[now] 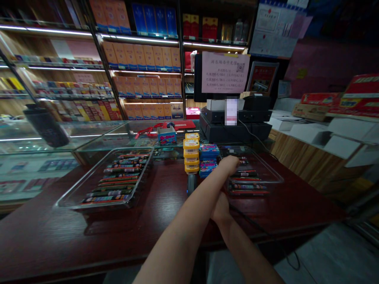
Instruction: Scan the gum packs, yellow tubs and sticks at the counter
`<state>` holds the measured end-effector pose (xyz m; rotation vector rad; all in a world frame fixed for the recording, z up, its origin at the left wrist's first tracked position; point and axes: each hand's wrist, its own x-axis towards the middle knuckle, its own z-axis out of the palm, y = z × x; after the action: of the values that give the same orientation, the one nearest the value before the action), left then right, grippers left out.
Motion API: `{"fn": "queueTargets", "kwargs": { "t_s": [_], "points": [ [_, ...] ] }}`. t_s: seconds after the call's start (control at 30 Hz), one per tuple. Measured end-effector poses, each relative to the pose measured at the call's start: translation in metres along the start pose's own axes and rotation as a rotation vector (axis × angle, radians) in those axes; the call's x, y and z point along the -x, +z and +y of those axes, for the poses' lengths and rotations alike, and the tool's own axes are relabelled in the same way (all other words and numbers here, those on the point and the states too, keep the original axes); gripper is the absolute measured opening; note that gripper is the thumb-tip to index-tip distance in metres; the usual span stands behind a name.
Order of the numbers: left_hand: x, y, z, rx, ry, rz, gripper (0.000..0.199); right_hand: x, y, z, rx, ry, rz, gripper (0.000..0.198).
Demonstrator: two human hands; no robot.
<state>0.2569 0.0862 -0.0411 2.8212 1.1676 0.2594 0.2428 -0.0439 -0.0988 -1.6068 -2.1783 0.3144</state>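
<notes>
Packets in hand area: slim, dark, multicoloured packets (248,187), lying crosswise in the right-centre of the frame, inside a clear plastic rectangular tray (268,182).
Left hand: at the near-left part of that tray (231,165), right of centre in the frame, wrist bent; fingers hidden, so whether it grasps a packet cannot be told.
Right hand: below it, partly covered by the bare left forearm (183,232) (220,208); grip not visible, cannot tell.
Work at right tray: judged in progress, since the left hand is at the tray; packets are present, with gaps between them. No finished count can be established.
Second tray: a larger-looking clear plastic tray (71,206), left of centre, bearing a long row of similar slim packets (118,179); no hand at it. Whether it is finished or awaiting attention cannot be determined.
Between trays: a stack of yellow-lidded plastic tubs (191,144) at centre, just beside blue-and-pink printed cartons (209,167); both stand upright, neither visibly held.
Near the tubs: a dark elongated device (191,184), use not verified.
Surface: glossy reddish-brown table (89,244), across the lower frame.
</notes>
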Motion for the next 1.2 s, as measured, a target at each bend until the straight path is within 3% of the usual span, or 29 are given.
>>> {"fn": "queueTargets", "kwargs": {
  "t_s": [0.17,0.33,0.5,0.67,0.8,0.93,1.07,1.13,1.2],
  "points": [
    [0.011,0.001,-0.01,0.286,0.084,0.139,0.027,-0.003,0.01,0.003,0.142,-0.008,0.03,0.035],
    [0.032,-0.006,-0.019,0.485,0.075,0.276,0.024,-0.007,0.018,0.004,0.209,-0.001,0.056,0.032],
    [0.073,-0.031,-0.027,0.413,0.105,0.341,0.024,0.0,0.017,0.004,0.23,-0.004,0.104,0.043],
    [0.14,-0.066,-0.055,0.255,0.101,0.41,0.025,0.006,0.021,0.008,0.229,-0.017,0.107,0.04],
    [0.203,-0.087,-0.095,0.19,-0.081,0.411,0.026,0.009,0.024,0.008,0.215,0.002,0.097,0.038],
    [0.263,-0.095,-0.154,0.137,-0.307,0.433,0.027,0.011,0.024,0.008,0.208,-0.02,0.123,0.037],
    [0.313,-0.091,-0.217,0.015,-0.635,0.464,0.028,0.012,0.024,0.009,0.207,-0.016,0.116,0.035],
    [0.331,-0.085,-0.239,-0.067,-0.833,0.444,0.031,0.013,0.023,0.008,0.208,-0.016,0.114,0.035],
    [0.343,-0.078,-0.252,-0.138,-0.933,0.387,0.034,0.014,0.023,0.007,0.21,-0.027,0.117,0.036]
  ]
}}
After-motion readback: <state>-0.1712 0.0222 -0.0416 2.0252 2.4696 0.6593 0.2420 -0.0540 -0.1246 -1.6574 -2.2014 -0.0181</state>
